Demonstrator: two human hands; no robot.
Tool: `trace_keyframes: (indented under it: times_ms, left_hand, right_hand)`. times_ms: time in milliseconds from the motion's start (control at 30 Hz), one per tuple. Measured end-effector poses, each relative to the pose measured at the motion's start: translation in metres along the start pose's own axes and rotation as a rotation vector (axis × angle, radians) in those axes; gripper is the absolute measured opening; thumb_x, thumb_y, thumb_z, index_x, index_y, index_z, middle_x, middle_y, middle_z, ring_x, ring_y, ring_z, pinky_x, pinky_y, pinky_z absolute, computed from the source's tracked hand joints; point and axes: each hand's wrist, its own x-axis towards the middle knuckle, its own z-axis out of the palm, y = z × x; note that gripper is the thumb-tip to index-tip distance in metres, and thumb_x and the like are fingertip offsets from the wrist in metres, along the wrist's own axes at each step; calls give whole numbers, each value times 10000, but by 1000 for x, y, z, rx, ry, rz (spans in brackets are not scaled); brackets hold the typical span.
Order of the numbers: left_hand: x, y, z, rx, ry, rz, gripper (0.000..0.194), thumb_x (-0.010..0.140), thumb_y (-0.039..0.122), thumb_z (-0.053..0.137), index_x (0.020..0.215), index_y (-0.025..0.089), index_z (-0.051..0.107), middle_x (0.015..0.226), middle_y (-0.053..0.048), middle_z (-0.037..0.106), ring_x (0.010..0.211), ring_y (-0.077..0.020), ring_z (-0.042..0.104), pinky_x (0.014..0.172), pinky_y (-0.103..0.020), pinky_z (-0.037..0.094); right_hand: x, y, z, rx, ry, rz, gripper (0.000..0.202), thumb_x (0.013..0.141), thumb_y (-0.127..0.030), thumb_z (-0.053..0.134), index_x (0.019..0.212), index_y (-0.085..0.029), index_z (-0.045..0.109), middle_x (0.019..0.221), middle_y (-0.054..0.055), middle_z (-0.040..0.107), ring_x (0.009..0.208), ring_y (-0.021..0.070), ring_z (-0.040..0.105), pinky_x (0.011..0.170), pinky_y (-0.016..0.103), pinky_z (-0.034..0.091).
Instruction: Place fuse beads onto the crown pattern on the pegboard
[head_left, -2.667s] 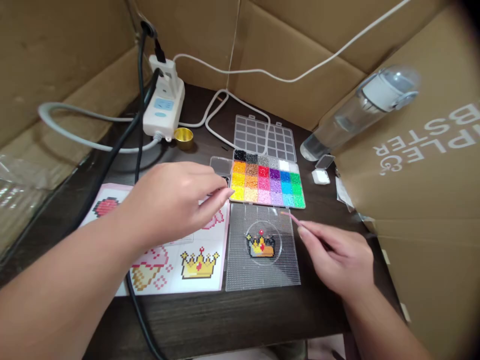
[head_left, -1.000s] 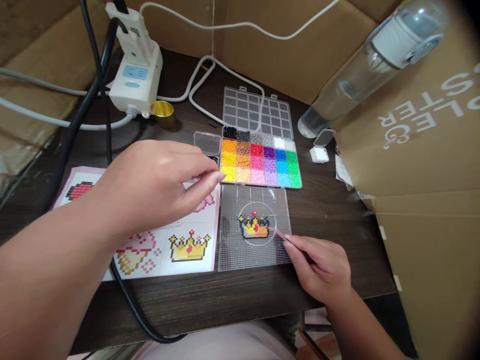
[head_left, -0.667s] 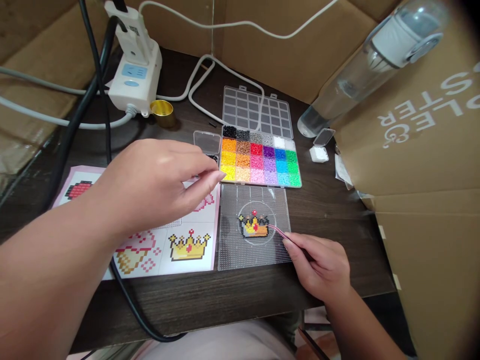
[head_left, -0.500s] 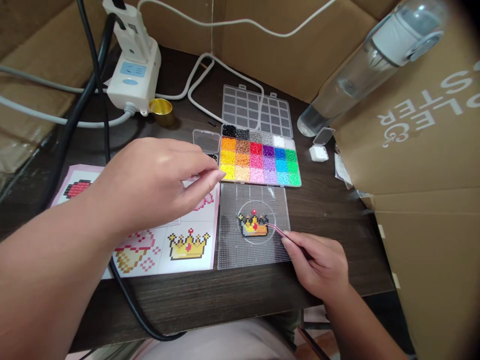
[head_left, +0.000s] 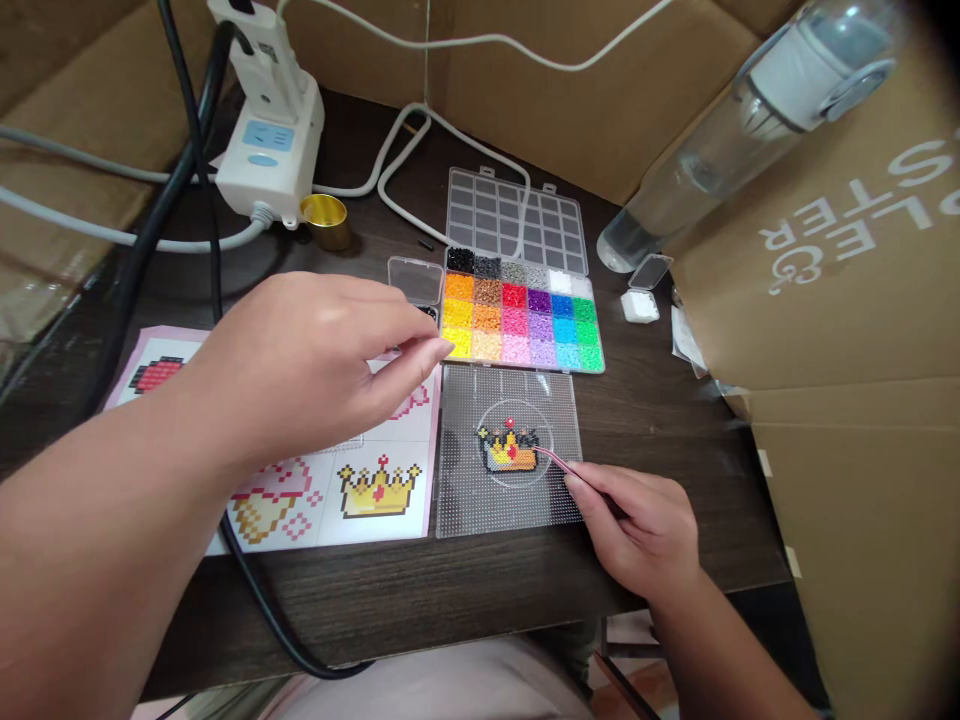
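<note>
Centrally, as I watch through the head camera, a bead crown (head_left: 499, 458) lies on a clear pegboard (head_left: 472, 508), within a pale circle (head_left: 516, 401). The right hand (head_left: 645, 520) grasps pink tweezers (head_left: 555, 461) in its fingers; the tips reach the crown's right side, though I cannot tell whether they touch the beads. The left hand (head_left: 315, 360) arches over a pattern sheet (head_left: 409, 528), its fingers drawn together near the left edge of a bead box (head_left: 517, 368); I cannot tell whether they grip anything. On the sheet, just left of the pegboard, I see a printed crown (head_left: 379, 490). The bead box, sorted by colour, stands directly beyond the pegboard, its gridded lid (head_left: 551, 225) laid open behind. To the left, a gold cup (head_left: 334, 236) stands beside a power strip (head_left: 270, 175); to the right, a small white-filled case (head_left: 639, 307) rests on the table (head_left: 660, 420) near a tilted clear bottle (head_left: 690, 175).
</note>
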Motion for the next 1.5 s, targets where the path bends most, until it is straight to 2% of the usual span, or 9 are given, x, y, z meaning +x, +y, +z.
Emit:
trace_keyframes:
  times_ms: [1167,1500]
  left_hand:
    - [1,0,1,21,10,9,266,885,370,451,766,221,636,746,34,672,681,-145,619,562,-285,395]
    - [0,-3,2,8,54,43,231,879,359,465,770,229,621,740,36,673,672,-151,625,536,-298,402]
  right_hand:
    - [1,1,0,28,8,-26,207,779,-18,644,939,-133,708,797,72,754,636,142,702,563,215,547]
    - [-4,2,-1,53,14,-22,243,768,-6,648,967,-134,705,807,73,752,638,149,700,560,228,552]
